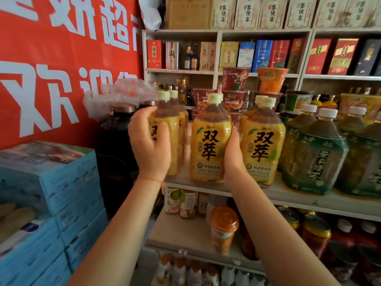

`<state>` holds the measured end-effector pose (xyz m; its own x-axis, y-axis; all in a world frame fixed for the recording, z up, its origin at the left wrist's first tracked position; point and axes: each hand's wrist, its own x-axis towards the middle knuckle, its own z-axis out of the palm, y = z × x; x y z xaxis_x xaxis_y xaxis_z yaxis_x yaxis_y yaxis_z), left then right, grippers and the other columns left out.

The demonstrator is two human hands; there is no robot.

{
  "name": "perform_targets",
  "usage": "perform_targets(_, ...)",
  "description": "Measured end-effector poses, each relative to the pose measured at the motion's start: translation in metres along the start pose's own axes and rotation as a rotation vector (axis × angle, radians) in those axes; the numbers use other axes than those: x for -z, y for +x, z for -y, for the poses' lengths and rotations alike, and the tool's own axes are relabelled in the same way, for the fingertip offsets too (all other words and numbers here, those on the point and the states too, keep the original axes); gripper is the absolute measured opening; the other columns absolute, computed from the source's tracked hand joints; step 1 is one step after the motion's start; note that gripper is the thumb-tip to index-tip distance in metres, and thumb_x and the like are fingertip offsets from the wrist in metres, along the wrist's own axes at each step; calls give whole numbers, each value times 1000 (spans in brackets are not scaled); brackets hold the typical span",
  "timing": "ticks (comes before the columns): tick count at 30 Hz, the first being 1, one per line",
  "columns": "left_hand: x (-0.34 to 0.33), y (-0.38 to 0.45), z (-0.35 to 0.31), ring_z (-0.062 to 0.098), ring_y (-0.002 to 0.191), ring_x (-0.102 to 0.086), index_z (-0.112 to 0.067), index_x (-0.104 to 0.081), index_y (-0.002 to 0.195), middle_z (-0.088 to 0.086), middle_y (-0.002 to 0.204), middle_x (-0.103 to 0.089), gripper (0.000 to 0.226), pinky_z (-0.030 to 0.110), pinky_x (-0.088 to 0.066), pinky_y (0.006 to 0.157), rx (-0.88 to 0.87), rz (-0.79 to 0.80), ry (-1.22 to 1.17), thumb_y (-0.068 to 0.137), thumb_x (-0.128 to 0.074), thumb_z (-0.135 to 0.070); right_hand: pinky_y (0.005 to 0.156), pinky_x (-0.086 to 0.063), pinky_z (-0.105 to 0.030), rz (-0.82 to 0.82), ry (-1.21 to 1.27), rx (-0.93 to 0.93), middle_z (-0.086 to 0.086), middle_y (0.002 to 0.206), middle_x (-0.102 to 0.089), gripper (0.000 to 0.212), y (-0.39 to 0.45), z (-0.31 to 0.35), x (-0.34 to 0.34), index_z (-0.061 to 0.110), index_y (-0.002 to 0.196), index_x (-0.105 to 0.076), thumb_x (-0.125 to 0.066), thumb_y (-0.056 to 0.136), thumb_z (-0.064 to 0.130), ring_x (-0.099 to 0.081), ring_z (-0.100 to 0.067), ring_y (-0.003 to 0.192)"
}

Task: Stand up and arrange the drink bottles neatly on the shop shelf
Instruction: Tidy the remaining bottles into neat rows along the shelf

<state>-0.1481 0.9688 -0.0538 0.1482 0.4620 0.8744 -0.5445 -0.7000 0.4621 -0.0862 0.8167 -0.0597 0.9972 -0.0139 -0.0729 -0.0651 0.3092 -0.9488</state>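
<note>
Left hand (pixel 150 144) gripping leftmost yellow bottle (pixel 172 135), right hand (pixel 234 155) holding middle yellow bottle (pixel 209 141), both upright on shelf (pixel 305 200)

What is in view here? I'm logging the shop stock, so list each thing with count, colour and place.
Yellow bottles: three front ones upright, more behind, yellow labels, pale caps, middle shelf.
Green bottles: several, green labels, white caps, middle shelf, right.
Noodle cups: stacked, dark red and orange, behind the yellow bottles.
Boxes: many, red, blue, cream, upper shelves.
Orange cup: one, orange lid, lower shelf.
Small bottles: a few, pale labels, lower shelf, back.
Cans: several, red and gold, lower shelf, right.
Blue cartons: stack, light blue, left.
Banner: one, red, white characters, left wall.
Left hand: grips the left yellow bottle.
Right hand: holds the middle yellow bottle's right side.
</note>
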Motion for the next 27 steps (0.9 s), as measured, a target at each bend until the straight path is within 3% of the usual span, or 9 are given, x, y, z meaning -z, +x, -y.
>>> perform_targets(2,10,26,25,-3,105,-60,-11,-62,124,-4,114,-66,37,17,-46,87,527,44,-216,97,-53,-34,109,-43,-55,6,-34,-12,1,132,-64,76,-19,9,-2,39,134,-59,-44,77,87,-59,-26,120)
perform_targets(3,13,35,39,2,104,-63,-14,-64,123,-6,109,-69,45,24,-47,83,768,130,-373,96,-49,-47,104,-46,-51,15,-35,-1,1,123,-67,60,-22,11,-1,38,123,-64,-43,86,80,-62,-23,112)
perform_targets(5,17,41,61,16,98,-66,-21,-71,113,-4,99,-73,50,35,-49,81,987,311,-486,99,-38,-56,91,-48,-46,33,-38,12,3,108,-69,41,-18,10,1,39,100,-66,-40,96,70,-63,-18,95)
perform_targets(7,17,35,67,20,87,-69,-25,-75,91,-1,90,-75,54,37,-55,80,980,477,-524,103,-32,-55,87,-48,-46,47,-43,16,3,106,-70,40,-17,9,2,39,97,-65,-38,98,68,-63,-17,93)
perform_targets(10,12,29,63,17,74,-72,-28,-77,75,0,82,-75,64,34,-60,69,990,558,-610,105,-27,-55,87,-52,-46,73,-46,31,1,107,-74,44,-18,9,-3,37,100,-69,-37,99,67,-67,-21,101)
perform_targets(14,10,32,67,21,81,-72,-23,-71,82,2,87,-74,57,35,-59,70,1009,538,-592,102,-32,-60,102,-49,-55,128,-71,28,-3,114,-75,58,-21,2,-18,32,114,-72,-33,97,71,-67,-25,109)
perform_targets(18,10,32,68,16,74,-73,-22,-70,86,0,82,-75,60,30,-59,63,976,601,-657,106,-25,-56,99,-51,-52,98,-56,33,-3,115,-73,61,-26,-3,-29,32,119,-70,-29,97,72,-66,-23,104)
perform_targets(25,19,35,66,18,77,-70,-24,-67,82,-1,83,-73,52,36,-59,74,988,578,-675,104,-31,-54,80,-53,-40,-46,-38,92,4,90,-71,44,-43,-5,-41,32,90,-67,-33,104,56,-66,-19,93)
perform_targets(27,17,32,66,17,76,-66,-28,-64,74,-8,75,-68,40,39,-55,78,939,443,-520,101,-39,-43,83,-53,-38,-145,-174,250,3,95,-69,39,-46,-12,-40,26,93,-66,-32,106,41,-65,-21,100)
